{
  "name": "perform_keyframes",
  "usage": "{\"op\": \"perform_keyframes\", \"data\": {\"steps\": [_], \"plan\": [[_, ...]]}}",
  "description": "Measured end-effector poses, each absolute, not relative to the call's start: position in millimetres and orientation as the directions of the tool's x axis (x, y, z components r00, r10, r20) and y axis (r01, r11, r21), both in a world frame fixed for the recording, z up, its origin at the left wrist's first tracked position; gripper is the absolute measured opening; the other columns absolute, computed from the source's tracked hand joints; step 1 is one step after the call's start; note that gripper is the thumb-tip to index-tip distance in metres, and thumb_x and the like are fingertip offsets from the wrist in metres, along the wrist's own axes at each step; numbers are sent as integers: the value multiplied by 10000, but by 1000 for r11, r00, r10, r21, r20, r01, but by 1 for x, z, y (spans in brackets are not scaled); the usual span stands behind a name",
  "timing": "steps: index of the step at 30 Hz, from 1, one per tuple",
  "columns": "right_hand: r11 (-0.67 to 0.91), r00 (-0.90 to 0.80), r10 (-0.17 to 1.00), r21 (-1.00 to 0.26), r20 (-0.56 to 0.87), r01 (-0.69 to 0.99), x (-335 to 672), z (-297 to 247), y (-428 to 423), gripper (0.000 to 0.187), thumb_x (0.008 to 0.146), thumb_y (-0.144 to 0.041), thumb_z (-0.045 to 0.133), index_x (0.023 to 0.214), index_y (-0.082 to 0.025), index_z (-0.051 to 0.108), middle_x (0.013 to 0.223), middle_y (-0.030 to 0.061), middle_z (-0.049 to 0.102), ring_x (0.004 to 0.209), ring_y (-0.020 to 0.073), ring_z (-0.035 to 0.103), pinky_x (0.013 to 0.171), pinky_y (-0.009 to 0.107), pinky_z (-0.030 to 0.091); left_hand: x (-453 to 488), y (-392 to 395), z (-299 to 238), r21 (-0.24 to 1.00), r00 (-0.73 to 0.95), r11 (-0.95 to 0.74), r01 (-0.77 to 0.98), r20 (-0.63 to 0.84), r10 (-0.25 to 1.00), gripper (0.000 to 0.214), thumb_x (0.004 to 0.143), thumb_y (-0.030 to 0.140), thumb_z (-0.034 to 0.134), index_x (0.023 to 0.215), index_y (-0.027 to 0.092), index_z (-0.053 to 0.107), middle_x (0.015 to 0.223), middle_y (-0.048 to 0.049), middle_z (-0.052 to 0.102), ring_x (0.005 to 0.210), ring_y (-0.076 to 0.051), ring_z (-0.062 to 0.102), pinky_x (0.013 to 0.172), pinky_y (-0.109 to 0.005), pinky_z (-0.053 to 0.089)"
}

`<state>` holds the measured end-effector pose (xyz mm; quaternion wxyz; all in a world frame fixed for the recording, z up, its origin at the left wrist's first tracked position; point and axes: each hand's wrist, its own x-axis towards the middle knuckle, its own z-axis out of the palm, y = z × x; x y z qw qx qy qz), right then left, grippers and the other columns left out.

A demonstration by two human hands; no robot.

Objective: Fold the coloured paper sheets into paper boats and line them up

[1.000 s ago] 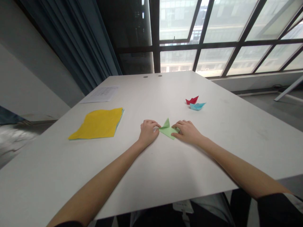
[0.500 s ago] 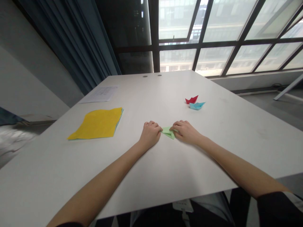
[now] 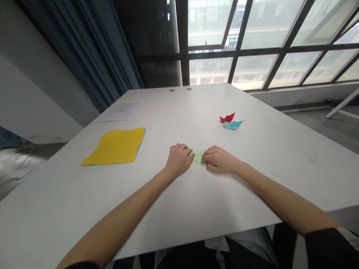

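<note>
A small folded piece of green paper (image 3: pixel 199 156) lies flat on the white table (image 3: pixel 179 209), between my two hands. My left hand (image 3: pixel 178 160) rests curled at its left edge, with the fingers bent and the thumb touching the paper. My right hand (image 3: pixel 219 160) is closed over the paper's right side, fingertips pressing it down. Only a narrow strip of the green paper shows between the hands.
A stack of yellow paper sheets (image 3: pixel 116 146) lies to the left. A printed white sheet (image 3: pixel 119 111) sits further back. A red paper boat (image 3: pixel 227 118) and a blue paper boat (image 3: pixel 233 125) stand at the right rear. Large windows lie beyond the table's far edge.
The green flap that stood up a second ago has been folded down flat. My right hand has slid left over the paper, so the two hands sit closer together.
</note>
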<state>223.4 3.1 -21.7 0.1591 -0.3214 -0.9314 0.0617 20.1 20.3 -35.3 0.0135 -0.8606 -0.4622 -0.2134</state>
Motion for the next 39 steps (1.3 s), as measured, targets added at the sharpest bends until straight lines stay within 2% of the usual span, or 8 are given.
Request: {"op": "perform_keyframes", "data": {"steps": [3,9,14,19,23,28,33,39], "plan": [[788,-741,615,-190,270,585,222,-20,1,172,752,-148,491,839,-174,638,808,45,646,774,166,567,800,322,365,18,23,-35,303,408,-528,793,379,831,215,795,331,501,835,192,661,904,-68,625,915,-223,502,821,-383,350],[765,-698,637,-149,328,627,219,-19,2,171,819,-237,482,816,-167,638,792,59,632,798,172,549,778,321,377,20,28,-31,733,282,-356,579,230,932,123,708,278,569,722,179,641,692,-6,637,673,-148,558,667,-268,421],[703,-567,694,-248,443,667,217,-21,3,176,819,-209,481,834,-160,649,815,78,618,809,185,532,748,315,420,28,26,-33,900,239,-285,331,212,948,148,677,297,620,715,154,621,654,-1,627,602,-122,555,577,-226,420],[437,-228,894,-636,387,636,209,-23,2,227,822,-261,493,971,-161,631,770,58,651,685,168,583,695,329,474,33,13,-25,849,208,-409,334,357,911,142,730,289,595,780,160,631,776,-34,671,674,-137,603,652,-253,469],[221,-153,971,-939,185,263,202,-27,2,328,825,-355,506,1089,-169,564,906,68,678,771,174,642,734,335,511,36,4,-20,669,279,-605,431,539,795,73,755,199,564,787,176,626,1073,-71,638,807,-146,616,767,-284,473],[227,-139,966,-973,220,35,198,-30,3,347,779,-387,576,1059,-183,557,948,72,678,869,194,641,822,375,501,37,2,-22,556,353,-711,430,621,699,69,764,144,538,797,189,578,1047,-58,621,928,-158,580,805,-290,461],[235,-108,968,-968,226,83,198,-30,1,328,766,-398,592,1014,-185,567,939,76,679,881,199,641,830,377,503,39,2,-27,605,358,-691,397,591,723,209,746,102,534,932,195,518,916,-27,606,833,-132,576,775,-275,465],[285,-99,957,-943,271,171,198,-28,0,300,775,-396,581,993,-190,573,933,68,679,866,191,642,820,361,508,41,4,-30,729,352,-628,273,531,770,595,704,131,596,1250,202,372,1016,-50,571,839,-134,583,849,-314,452]]}}
